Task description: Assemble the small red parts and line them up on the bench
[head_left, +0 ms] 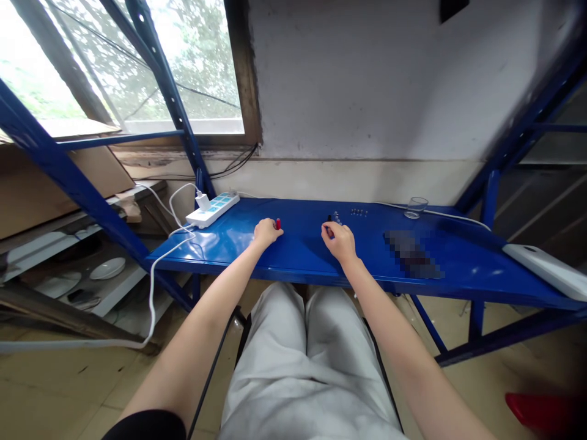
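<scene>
My left hand (266, 233) is closed at the blue table (298, 244), its fingers round a small red cylinder (277, 223) that stands up past the fingertips. To the right, my right hand (340, 241) is pinched shut over the tabletop. A small black piece (329, 217) shows just above its fingertips; most of it is hidden by the fingers, and its kind cannot be made out. Just beyond that hand lie small clear pieces (337, 216). Farther back and right, several tiny pale pieces (359, 212) are set out in short rows.
A white power strip (211, 211) with a plug and cables lies at the left end. On the right stand a clear glass (416, 208), a pixelated dark object (411, 254) and a white flat device (548, 269). Blue rack posts (160, 61) rise at both sides.
</scene>
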{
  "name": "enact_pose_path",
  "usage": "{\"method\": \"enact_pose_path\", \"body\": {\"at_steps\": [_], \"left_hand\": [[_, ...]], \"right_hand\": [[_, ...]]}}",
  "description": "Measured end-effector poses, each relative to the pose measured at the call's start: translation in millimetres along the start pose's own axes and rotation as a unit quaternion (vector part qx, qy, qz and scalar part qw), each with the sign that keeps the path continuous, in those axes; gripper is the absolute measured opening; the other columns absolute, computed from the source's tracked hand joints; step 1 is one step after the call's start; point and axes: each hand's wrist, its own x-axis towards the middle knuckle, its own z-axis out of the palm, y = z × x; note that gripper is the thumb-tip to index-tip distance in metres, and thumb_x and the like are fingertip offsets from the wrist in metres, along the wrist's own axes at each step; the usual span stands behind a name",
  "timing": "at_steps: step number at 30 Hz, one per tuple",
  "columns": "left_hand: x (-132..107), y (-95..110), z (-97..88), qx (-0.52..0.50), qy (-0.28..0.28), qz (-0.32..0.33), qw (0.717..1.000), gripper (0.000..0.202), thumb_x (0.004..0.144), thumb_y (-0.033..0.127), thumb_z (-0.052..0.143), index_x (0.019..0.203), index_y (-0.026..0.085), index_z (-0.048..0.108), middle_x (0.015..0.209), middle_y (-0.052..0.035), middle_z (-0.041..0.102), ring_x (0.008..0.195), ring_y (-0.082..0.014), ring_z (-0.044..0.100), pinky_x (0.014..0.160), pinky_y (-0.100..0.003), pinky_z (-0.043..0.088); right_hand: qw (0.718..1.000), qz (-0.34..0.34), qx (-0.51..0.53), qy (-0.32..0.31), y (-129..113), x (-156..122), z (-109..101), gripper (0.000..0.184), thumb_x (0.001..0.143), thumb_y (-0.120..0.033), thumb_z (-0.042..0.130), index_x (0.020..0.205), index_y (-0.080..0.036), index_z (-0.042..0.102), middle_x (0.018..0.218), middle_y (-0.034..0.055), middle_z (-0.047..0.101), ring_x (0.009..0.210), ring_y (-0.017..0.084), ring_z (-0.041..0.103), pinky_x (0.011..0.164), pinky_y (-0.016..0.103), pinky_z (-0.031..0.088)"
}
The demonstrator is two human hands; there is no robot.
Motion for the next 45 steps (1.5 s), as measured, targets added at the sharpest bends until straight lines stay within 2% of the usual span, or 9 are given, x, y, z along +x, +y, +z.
{"method": "enact_pose_path", "body": {"at_steps": [8, 14, 22, 29, 32, 34, 37, 41, 45], "left_hand": [[-5, 2, -1.2, 0.016, 0.008, -0.004, 1.000, 0.018, 0.067, 0.034, 0.058, 0.072, 0.017, 0.062, 0.080, -0.0085, 0.063, 0.077, -0.0218, 0.059, 0.064, -0.028, 0.043], [-8, 2, -1.0, 0.022, 0.021, -0.006, 1.000, 0.015, 0.068, 0.031, 0.057, 0.073, 0.018, 0.063, 0.080, -0.0089, 0.063, 0.085, -0.0238, 0.059, 0.069, -0.029, 0.044], [-9, 3, -3.6, 0.022, 0.017, -0.033, 0.999, 0.016, 0.068, 0.030, 0.057, 0.074, 0.017, 0.063, 0.078, -0.0102, 0.063, 0.088, -0.0262, 0.060, 0.071, -0.032, 0.045], [-12, 5, -9.5, 0.023, 0.006, -0.051, 0.998, 0.017, 0.066, 0.031, 0.060, 0.074, 0.016, 0.062, 0.086, -0.0123, 0.062, 0.094, -0.0281, 0.057, 0.074, -0.033, 0.044], [-22, 6, -9.9, 0.015, 0.046, -0.058, 0.997, 0.025, 0.065, 0.034, 0.062, 0.080, 0.015, 0.060, 0.097, -0.0139, 0.059, 0.097, -0.0297, 0.054, 0.076, -0.037, 0.043], [-32, 10, -7.6, -0.006, 0.112, -0.032, 0.993, 0.025, 0.067, 0.034, 0.061, 0.085, 0.016, 0.057, 0.098, -0.0125, 0.058, 0.096, -0.0280, 0.053, 0.077, -0.037, 0.042], [-47, 25, -1.8, -0.062, 0.193, 0.085, 0.976, 0.011, 0.075, 0.028, 0.054, 0.080, 0.018, 0.054, 0.090, -0.0071, 0.058, 0.089, -0.0212, 0.053, 0.077, -0.033, 0.040], [-57, 57, 6.3, -0.120, 0.228, 0.234, 0.937, 0.010, 0.081, 0.027, 0.049, 0.078, 0.019, 0.053, 0.085, -0.0046, 0.058, 0.084, -0.0178, 0.052, 0.079, -0.032, 0.037], [-57, 86, 15.5, -0.136, 0.213, 0.308, 0.917, 0.012, 0.083, 0.026, 0.045, 0.083, 0.018, 0.054, 0.086, -0.0050, 0.059, 0.084, -0.0178, 0.051, 0.077, -0.031, 0.037]], "right_hand": [[0.995, 0.084, 0.005, 0.044, 6, 0, -3, 0.027, 0.086, -0.029, 0.034, 0.089, -0.016, 0.058, 0.065, 0.0044, 0.058, 0.062, 0.016, 0.053, 0.068, 0.029, 0.035], [0.981, 0.182, -0.007, 0.066, 18, 0, -4, 0.023, 0.082, -0.025, 0.037, 0.093, -0.015, 0.054, 0.072, 0.0071, 0.061, 0.071, 0.020, 0.055, 0.069, 0.030, 0.036], [0.961, 0.272, -0.046, -0.002, 31, -4, 1, 0.018, 0.075, -0.023, 0.042, 0.088, -0.016, 0.052, 0.075, 0.0101, 0.061, 0.073, 0.023, 0.055, 0.067, 0.033, 0.034], [0.963, 0.256, -0.074, -0.040, 35, -7, 8, 0.012, 0.070, -0.021, 0.047, 0.077, -0.017, 0.055, 0.077, 0.0102, 0.062, 0.073, 0.023, 0.055, 0.067, 0.035, 0.034], [0.960, 0.257, -0.082, -0.070, 33, -6, 8, 0.011, 0.068, -0.019, 0.049, 0.074, -0.017, 0.058, 0.080, 0.0107, 0.063, 0.076, 0.024, 0.055, 0.068, 0.036, 0.034], [0.958, 0.258, -0.087, -0.090, 32, -5, 6, 0.012, 0.068, -0.019, 0.050, 0.075, -0.017, 0.060, 0.082, 0.0112, 0.064, 0.079, 0.025, 0.055, 0.069, 0.037, 0.034], [0.956, 0.260, -0.093, -0.103, 31, -5, 6, 0.015, 0.069, -0.020, 0.050, 0.077, -0.017, 0.062, 0.084, 0.0114, 0.064, 0.080, 0.025, 0.055, 0.070, 0.038, 0.034], [0.954, 0.261, -0.093, -0.114, 33, -6, 6, 0.017, 0.069, -0.024, 0.051, 0.079, -0.017, 0.063, 0.085, 0.0112, 0.064, 0.081, 0.025, 0.055, 0.071, 0.038, 0.035], [0.951, 0.264, -0.102, -0.124, 33, -6, 6, 0.017, 0.070, -0.026, 0.052, 0.079, -0.017, 0.063, 0.086, 0.0115, 0.063, 0.083, 0.025, 0.056, 0.072, 0.038, 0.035]]}}
